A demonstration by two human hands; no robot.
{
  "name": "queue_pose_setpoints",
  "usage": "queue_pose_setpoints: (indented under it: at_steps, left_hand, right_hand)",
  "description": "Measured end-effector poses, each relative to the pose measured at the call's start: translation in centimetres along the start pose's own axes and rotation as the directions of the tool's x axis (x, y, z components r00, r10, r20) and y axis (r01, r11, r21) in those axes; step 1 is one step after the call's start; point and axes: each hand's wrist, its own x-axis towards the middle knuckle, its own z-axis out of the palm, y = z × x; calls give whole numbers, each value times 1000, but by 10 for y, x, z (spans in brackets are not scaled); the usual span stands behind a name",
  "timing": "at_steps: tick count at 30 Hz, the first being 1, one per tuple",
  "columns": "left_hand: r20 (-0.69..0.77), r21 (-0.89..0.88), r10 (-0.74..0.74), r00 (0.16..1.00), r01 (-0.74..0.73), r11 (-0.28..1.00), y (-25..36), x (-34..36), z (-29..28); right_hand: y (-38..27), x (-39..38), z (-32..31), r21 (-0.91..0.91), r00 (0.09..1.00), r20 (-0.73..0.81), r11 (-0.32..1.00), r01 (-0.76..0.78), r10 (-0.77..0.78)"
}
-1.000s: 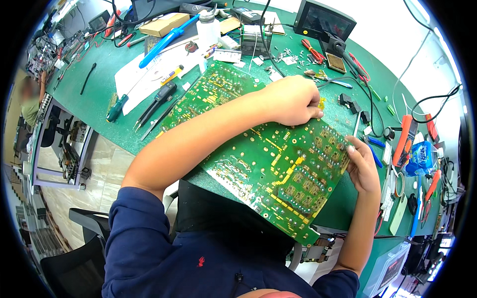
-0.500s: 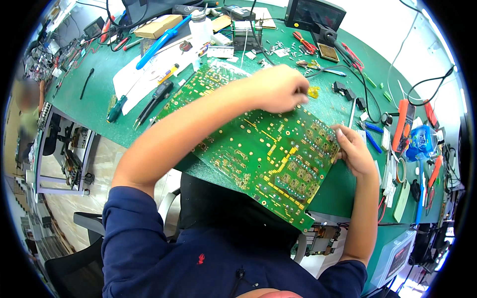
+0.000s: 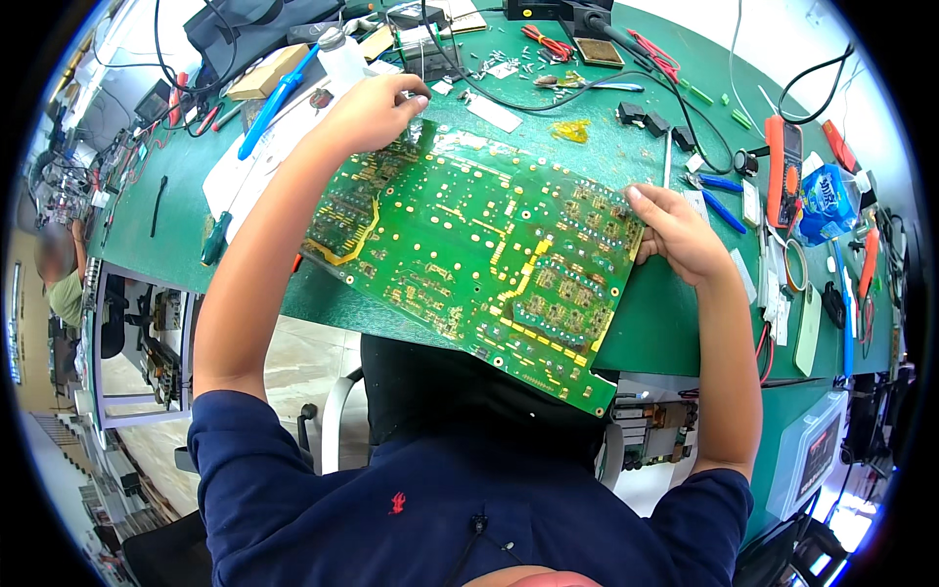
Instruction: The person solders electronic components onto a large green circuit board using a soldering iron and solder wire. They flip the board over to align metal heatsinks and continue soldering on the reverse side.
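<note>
The bench bears a bottle, contents unclear, beyond the circuit board.

Bright, fairly even light over my bench. White wall washes out, upper right; bluish-white glare at lower right. I get pale sheen along the upper edge of my circuit board, mid-frame. My right hand reads clear. Straight edges bend toward the rim; corners black.

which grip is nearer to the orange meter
Right. The right grip holds the right edge of the green circuit board, a short way left of the orange meter. The left grip is at the board's far left corner, much farther left.
</note>
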Motion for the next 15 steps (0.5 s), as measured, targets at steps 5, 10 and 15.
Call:
queue_pose_setpoints:
  at_steps: [5,10,15]
  left_hand:
    - [115,-54,21,993,-15,998,-13,13,4]
    - [28,-278,-47,998,53,959,-19,24,6]
    - [-196,-292,-109,975,48,955,-11,36,7]
  right_hand:
    - [-2,-1,0,2,1000,23,1000,-2,2]
    - [-2,-1,-1,14,1000,28,1000,-1,1]
    - [1,-1,-1,18,999,17,999,30,-30]
